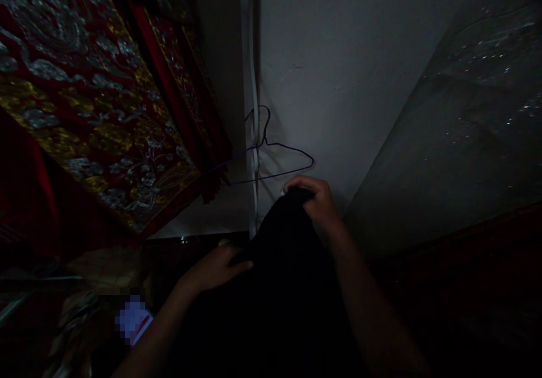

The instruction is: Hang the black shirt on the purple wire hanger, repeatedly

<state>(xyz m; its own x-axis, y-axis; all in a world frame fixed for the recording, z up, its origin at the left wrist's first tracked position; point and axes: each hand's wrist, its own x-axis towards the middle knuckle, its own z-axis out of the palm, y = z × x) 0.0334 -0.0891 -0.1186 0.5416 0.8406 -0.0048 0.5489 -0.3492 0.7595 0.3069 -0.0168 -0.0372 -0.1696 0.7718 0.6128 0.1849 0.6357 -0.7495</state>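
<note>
A black garment (279,276) hangs in front of me in dim light. My right hand (315,200) is closed on its top edge, lifted close to a thin wire hanger (275,160) that hangs against the white wall. My left hand (220,265) grips the left side of the same garment lower down, fingers curled over the cloth. The garment's lower part fades into darkness.
Red cloth with gold and silver embroidery (93,95) hangs at the left. A white cord or pipe (254,112) runs down the wall (339,56) behind the hanger. A grey sparkly surface (466,118) fills the right. Cluttered items (97,287) lie at lower left.
</note>
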